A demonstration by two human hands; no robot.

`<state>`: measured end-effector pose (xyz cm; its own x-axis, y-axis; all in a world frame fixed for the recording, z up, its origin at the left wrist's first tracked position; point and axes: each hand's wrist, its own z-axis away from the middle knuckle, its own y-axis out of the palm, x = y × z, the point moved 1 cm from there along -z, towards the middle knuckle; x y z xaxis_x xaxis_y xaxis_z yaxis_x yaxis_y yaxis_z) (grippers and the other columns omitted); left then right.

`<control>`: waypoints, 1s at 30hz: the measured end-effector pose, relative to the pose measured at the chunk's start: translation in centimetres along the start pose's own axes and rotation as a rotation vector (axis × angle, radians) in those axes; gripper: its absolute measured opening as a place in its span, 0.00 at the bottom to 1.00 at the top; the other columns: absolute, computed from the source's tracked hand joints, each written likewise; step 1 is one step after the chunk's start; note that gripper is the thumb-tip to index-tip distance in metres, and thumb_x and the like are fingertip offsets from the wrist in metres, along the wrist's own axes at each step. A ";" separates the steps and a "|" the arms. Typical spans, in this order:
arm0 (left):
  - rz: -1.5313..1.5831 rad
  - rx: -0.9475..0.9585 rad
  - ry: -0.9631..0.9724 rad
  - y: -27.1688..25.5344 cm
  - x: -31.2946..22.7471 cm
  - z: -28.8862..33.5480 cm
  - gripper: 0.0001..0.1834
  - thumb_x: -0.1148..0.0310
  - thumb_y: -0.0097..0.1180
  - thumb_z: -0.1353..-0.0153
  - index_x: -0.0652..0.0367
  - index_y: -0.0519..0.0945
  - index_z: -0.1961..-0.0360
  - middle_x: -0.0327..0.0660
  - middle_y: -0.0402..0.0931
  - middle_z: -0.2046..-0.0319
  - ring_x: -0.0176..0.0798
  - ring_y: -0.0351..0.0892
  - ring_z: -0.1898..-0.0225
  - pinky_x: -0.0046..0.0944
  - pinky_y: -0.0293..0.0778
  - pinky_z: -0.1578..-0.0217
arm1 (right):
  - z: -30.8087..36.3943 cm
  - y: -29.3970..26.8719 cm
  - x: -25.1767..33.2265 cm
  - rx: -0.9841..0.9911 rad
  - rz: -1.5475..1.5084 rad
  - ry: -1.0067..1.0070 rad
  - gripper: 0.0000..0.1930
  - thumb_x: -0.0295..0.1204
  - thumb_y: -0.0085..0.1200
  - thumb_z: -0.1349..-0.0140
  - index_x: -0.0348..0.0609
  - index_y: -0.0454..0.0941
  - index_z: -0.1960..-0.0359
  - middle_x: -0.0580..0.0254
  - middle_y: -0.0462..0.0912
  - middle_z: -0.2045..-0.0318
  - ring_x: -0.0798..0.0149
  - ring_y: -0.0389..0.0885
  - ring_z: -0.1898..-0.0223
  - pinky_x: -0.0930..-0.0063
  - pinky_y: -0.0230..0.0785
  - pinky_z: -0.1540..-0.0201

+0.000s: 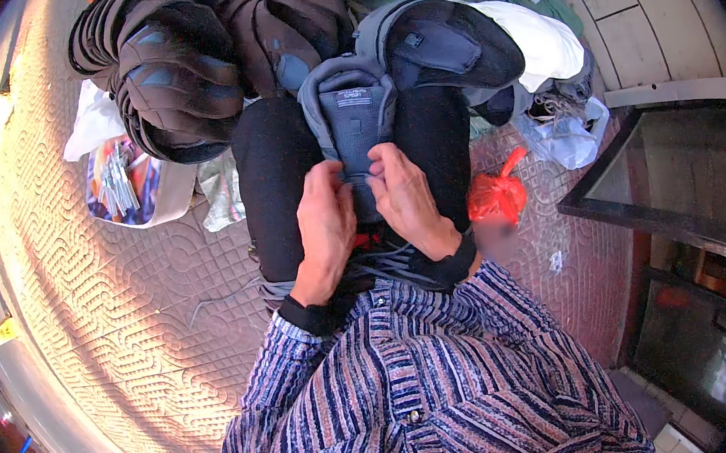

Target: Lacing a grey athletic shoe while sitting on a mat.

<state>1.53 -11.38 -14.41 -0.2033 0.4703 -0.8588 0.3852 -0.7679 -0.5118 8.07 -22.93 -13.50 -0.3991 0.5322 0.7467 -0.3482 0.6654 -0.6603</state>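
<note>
A grey shoe upper (354,129) with a padded collar and a tongue stands between my black-trousered knees. My left hand (326,217) is closed at the near left edge of the upper, thumb against curled fingers. At the opposite edge, my right hand (409,199) also pinches, its fingertips on the upper. Whether a lace end is between the fingers of either hand is too small to tell. Grey shoelaces (385,264) lie across my lap, partly under my wrists.
Stacked brown shoe uppers (176,78) sit beyond my left knee. Another grey upper (441,47) lies past the right one. A bag with metal rods (117,187) is on the tiled floor at left. To the right are a red plastic bag (498,193) and a dark-framed glass cabinet (670,173).
</note>
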 end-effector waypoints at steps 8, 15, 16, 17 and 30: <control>-0.551 0.451 0.268 -2.0 -2.5 -2.9 0.06 0.75 0.47 0.47 0.62 0.67 0.67 0.50 0.67 0.67 0.52 0.76 0.68 0.47 0.74 0.73 | -0.1 -2.3 0.8 0.143 -0.387 0.434 0.19 0.17 0.52 0.50 0.34 0.61 0.56 0.51 0.75 0.72 0.60 0.77 0.80 0.69 0.71 0.79; -0.745 0.029 0.284 -19.0 7.8 -4.7 0.09 0.76 0.45 0.47 0.60 0.66 0.63 0.52 0.69 0.64 0.58 0.73 0.67 0.51 0.69 0.73 | 3.1 -10.7 1.0 0.604 -0.685 0.692 0.26 0.22 0.54 0.46 0.34 0.59 0.45 0.58 0.75 0.73 0.73 0.73 0.85 0.85 0.63 0.88; -0.782 -0.120 0.117 -23.9 11.0 -4.8 0.07 0.74 0.42 0.44 0.61 0.66 0.63 0.52 0.67 0.69 0.57 0.70 0.69 0.49 0.68 0.71 | 3.5 -11.8 1.0 0.627 -0.690 0.727 0.26 0.23 0.54 0.46 0.34 0.60 0.45 0.59 0.76 0.75 0.75 0.71 0.86 0.86 0.60 0.88; -0.822 -0.197 0.144 -29.4 14.2 -5.5 0.08 0.73 0.40 0.41 0.66 0.68 0.65 0.51 0.66 0.71 0.47 0.65 0.68 0.42 0.64 0.65 | 3.8 -12.8 0.9 0.657 -0.768 0.705 0.25 0.23 0.53 0.45 0.34 0.60 0.45 0.59 0.77 0.76 0.77 0.69 0.88 0.87 0.57 0.89; -0.204 -0.588 -0.543 -52.6 30.9 9.5 0.23 0.61 0.50 0.42 0.58 0.66 0.46 0.42 0.69 0.51 0.37 0.71 0.54 0.36 0.69 0.55 | 10.6 -31.3 -6.4 0.326 -0.487 0.601 0.18 0.25 0.54 0.51 0.33 0.75 0.57 0.57 0.79 0.83 0.78 0.66 0.90 0.85 0.56 0.88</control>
<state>-33.57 39.42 -14.31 -0.6689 0.1850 -0.7200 0.6713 -0.2657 -0.6919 12.56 -52.70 1.56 0.3473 0.4739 0.8092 -0.6288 0.7578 -0.1740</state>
